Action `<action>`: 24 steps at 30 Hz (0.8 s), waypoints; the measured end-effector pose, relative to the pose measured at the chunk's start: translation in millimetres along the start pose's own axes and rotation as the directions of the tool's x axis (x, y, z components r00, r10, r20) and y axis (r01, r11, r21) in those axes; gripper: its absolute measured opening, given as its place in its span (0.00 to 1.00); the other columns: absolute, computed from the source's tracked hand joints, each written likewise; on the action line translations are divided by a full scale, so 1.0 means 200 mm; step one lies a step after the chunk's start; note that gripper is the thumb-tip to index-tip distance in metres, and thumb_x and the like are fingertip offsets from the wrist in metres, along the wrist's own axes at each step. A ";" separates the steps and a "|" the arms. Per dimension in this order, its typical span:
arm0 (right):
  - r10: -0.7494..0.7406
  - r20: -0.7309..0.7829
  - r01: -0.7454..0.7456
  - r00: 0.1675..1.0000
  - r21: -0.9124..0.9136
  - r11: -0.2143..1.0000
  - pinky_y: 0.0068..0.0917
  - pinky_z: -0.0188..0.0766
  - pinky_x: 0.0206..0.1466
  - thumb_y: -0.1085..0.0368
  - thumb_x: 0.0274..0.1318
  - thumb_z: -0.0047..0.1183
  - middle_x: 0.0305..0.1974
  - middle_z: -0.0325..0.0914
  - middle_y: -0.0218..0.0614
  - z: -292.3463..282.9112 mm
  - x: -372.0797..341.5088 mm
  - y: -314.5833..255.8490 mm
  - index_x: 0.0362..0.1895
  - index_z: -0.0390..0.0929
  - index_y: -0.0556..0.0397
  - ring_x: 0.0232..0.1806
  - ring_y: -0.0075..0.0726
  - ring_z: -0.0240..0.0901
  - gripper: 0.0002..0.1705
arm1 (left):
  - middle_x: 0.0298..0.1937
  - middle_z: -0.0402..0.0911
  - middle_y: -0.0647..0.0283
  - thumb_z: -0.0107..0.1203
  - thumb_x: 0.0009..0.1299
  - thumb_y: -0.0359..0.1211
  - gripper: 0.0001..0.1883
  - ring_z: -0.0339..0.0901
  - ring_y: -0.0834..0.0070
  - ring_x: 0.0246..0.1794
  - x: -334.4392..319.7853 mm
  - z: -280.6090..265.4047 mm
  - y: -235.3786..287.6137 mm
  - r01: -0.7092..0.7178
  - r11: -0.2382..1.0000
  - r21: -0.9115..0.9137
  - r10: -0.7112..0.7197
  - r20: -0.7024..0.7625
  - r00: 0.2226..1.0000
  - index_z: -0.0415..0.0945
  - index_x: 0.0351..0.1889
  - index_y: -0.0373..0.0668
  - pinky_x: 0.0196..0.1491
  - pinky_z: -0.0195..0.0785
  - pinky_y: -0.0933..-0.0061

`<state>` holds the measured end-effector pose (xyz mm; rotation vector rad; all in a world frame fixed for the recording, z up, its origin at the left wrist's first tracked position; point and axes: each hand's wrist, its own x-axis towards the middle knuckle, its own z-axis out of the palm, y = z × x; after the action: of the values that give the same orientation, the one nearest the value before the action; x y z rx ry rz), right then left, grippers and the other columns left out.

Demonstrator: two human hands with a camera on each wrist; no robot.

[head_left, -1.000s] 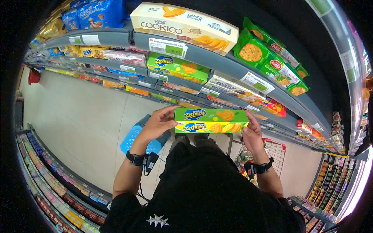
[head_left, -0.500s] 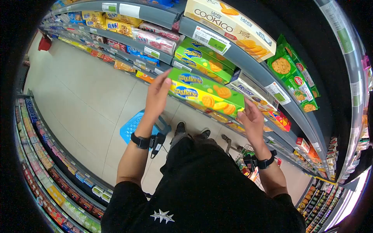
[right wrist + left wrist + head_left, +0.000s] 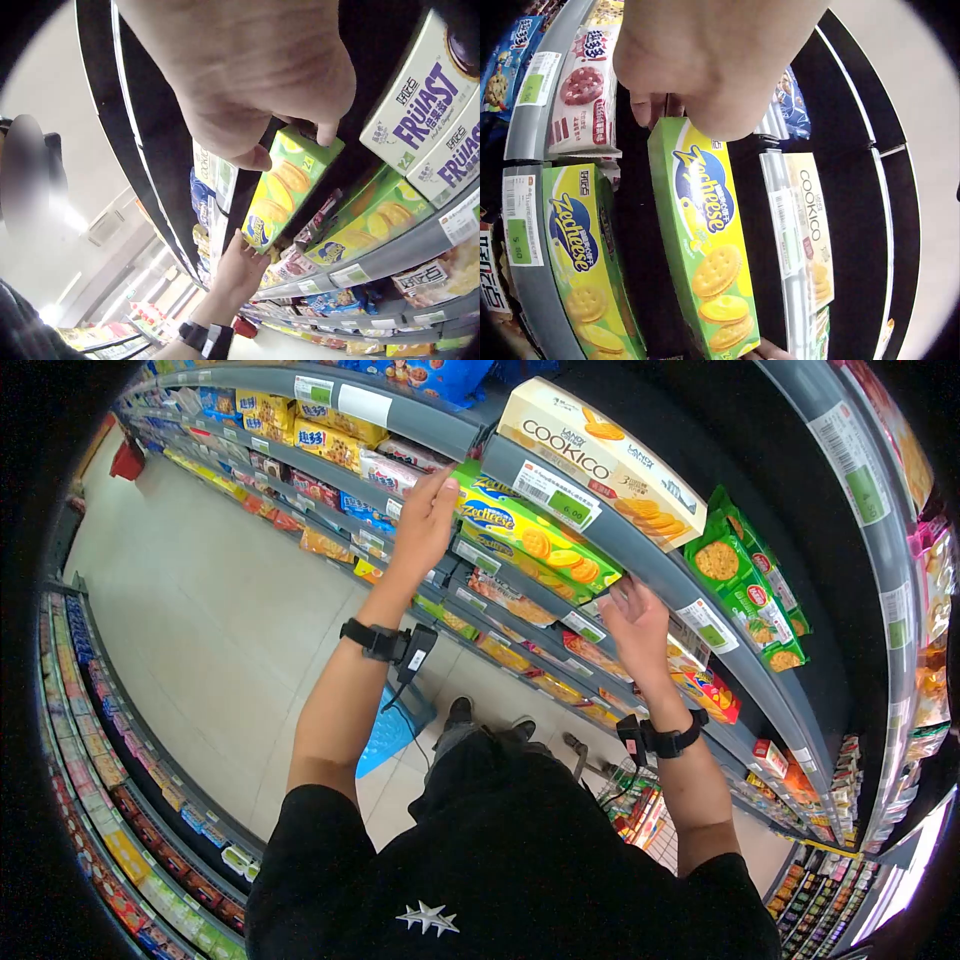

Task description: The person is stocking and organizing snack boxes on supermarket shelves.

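Zecheese box (image 3: 705,240) held in both hands above the shelf's (image 3: 534,307) front edge.
The left hand (image 3: 425,535) has its fingers clamped on one end, the right hand (image 3: 638,630) on the other; a matching box (image 3: 592,262) sits below, a COOKICO box (image 3: 605,465) at the upper shelf's front edge.
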<state>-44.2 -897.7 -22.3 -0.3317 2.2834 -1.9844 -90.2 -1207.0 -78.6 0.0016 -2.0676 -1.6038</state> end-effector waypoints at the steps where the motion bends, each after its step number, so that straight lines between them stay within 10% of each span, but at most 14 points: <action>1: -0.038 -0.019 0.037 0.999 -0.064 0.997 0.38 0.60 0.71 0.74 0.57 0.57 0.64 0.68 0.47 0.00 0.03 0.03 0.63 0.66 0.68 0.66 0.40 0.65 0.29 | 0.46 0.76 0.51 0.44 0.79 0.41 0.20 0.73 0.62 0.49 0.02 0.02 -0.01 0.046 0.999 0.004 -0.046 0.027 0.999 0.76 0.56 0.35 0.56 0.63 0.69; 7: -0.098 -0.099 0.013 0.990 -0.632 0.775 0.41 0.63 0.65 0.58 0.55 0.60 0.57 0.74 0.58 -0.06 0.10 0.08 0.59 0.71 0.64 0.61 0.57 0.70 0.31 | 0.39 0.81 0.43 0.48 0.75 0.39 0.18 0.79 0.49 0.42 0.10 0.16 0.00 0.171 0.983 0.071 -0.173 0.032 0.984 0.76 0.50 0.34 0.47 0.70 0.58; 9: -0.106 -0.157 -0.054 0.982 -0.770 0.636 0.42 0.65 0.62 0.52 0.55 0.58 0.54 0.76 0.61 -0.05 0.11 0.03 0.56 0.75 0.61 0.57 0.62 0.72 0.30 | 0.37 0.81 0.39 0.48 0.72 0.36 0.16 0.79 0.42 0.41 0.14 0.21 -0.03 -0.028 0.988 0.152 0.025 0.019 0.999 0.76 0.52 0.37 0.44 0.71 0.49; 24: 0.275 -0.133 -0.227 0.952 -0.910 0.347 0.46 0.49 0.74 0.41 0.59 0.48 0.71 0.56 0.61 -0.10 0.21 0.20 0.71 0.59 0.58 0.73 0.64 0.52 0.44 | 0.41 0.81 0.41 0.48 0.73 0.38 0.16 0.78 0.43 0.43 0.09 0.25 -0.14 -0.027 0.889 0.457 -0.046 0.147 0.988 0.74 0.53 0.40 0.47 0.71 0.44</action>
<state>-92.9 -883.6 -55.2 -0.0474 2.9298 -0.3306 -135.1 -1175.8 -105.2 0.0558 -2.5257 -1.1110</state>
